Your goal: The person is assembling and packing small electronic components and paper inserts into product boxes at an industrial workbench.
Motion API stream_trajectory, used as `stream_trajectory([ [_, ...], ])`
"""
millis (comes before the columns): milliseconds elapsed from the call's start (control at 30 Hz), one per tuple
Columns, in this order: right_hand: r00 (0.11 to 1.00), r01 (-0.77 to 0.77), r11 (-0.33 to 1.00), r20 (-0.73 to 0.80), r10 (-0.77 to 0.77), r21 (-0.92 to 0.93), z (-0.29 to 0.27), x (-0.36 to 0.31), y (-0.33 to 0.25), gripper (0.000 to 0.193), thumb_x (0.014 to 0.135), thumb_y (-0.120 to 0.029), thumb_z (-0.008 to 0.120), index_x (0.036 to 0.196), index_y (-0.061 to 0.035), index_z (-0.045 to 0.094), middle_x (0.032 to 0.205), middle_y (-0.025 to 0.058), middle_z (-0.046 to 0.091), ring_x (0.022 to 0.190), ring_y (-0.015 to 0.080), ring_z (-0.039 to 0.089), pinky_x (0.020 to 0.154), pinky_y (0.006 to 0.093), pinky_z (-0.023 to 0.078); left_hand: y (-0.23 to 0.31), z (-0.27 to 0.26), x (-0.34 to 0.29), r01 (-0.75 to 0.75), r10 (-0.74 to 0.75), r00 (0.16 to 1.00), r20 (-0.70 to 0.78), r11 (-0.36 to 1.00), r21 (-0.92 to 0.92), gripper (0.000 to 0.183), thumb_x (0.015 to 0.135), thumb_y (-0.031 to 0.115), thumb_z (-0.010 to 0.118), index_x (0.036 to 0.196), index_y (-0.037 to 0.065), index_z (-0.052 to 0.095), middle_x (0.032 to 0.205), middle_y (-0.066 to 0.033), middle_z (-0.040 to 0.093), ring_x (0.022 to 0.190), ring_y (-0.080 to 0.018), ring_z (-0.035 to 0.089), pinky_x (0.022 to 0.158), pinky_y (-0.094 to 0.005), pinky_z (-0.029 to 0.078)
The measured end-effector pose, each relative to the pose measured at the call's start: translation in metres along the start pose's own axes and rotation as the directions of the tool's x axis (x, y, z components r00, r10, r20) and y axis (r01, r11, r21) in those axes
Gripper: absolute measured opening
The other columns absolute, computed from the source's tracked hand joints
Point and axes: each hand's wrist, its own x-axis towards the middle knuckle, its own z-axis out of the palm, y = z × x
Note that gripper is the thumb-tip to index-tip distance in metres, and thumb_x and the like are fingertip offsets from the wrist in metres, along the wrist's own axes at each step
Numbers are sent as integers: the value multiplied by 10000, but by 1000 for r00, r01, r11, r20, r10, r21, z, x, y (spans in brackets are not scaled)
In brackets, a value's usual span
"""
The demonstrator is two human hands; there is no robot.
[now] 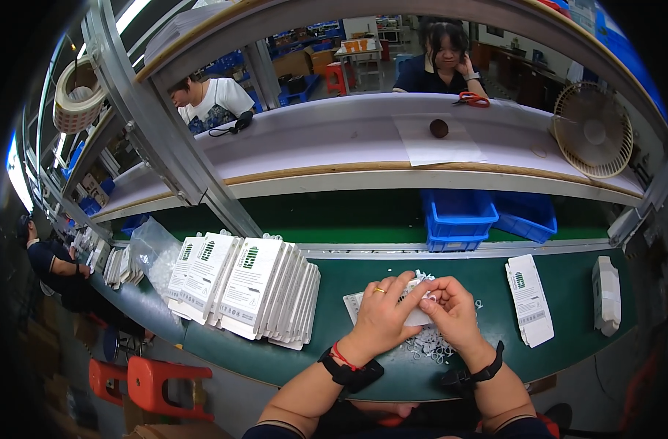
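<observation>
Close together over the green table, my left hand (384, 316) and my right hand (455, 311) are both closed. Between them shows a small white card-like piece (417, 317), mostly covered by my fingers, so its kind is unclear. My left fingers curl round it. The right thumb and forefinger pinch at its upper end, and what lies between them is hidden. Beneath my hands spreads a pile of small white plastic hook-like parts (429, 345). A flat white box (352, 304) lies partly under my left hand.
Stacked flat white boxes (253, 289) stand to the left, beside a clear plastic bag (155, 252). Right of my hands lie a printed box (529, 300) and another white box (606, 296). Blue bins (458, 216) sit under the shelf (312, 172). Two people are across the shelf.
</observation>
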Motion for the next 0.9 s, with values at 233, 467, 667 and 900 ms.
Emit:
stream_trajectory([
  [233,974,140,978,-155,-164,-153,-15,2,-2,65,856,-6,595,915,12,575,818,35,624,709,48,565,650,181,455,-3,-7,2,166,-165,986,-14,986,23,984,477,376,837,1312,54,427,1147,-138,500,1054,-281,480,889,-420,325],
  [467,983,88,996,-162,-87,-1,-21,1,-5,54,860,-18,599,877,33,596,827,68,653,729,54,589,652,190,467,-6,-4,-1,144,-145,989,11,988,56,933,462,419,837,1242,50,482,987,-93,547,906,-258,524,821,-375,364],
  [667,970,114,948,-175,-172,-296,-17,3,-2,225,872,-43,593,1083,29,630,881,46,649,740,49,562,603,179,463,-4,-2,-1,208,-210,978,1,971,118,963,439,411,843,1257,57,481,922,-72,546,824,-234,523,728,-355,372],
  [900,999,48,986,-17,-51,-161,-13,5,-8,328,900,-62,536,1225,-19,553,1002,65,616,705,76,548,569,198,486,-9,0,0,274,-270,962,-46,954,123,962,453,387,834,1271,30,474,882,-72,542,790,-227,529,669,-351,382],
])
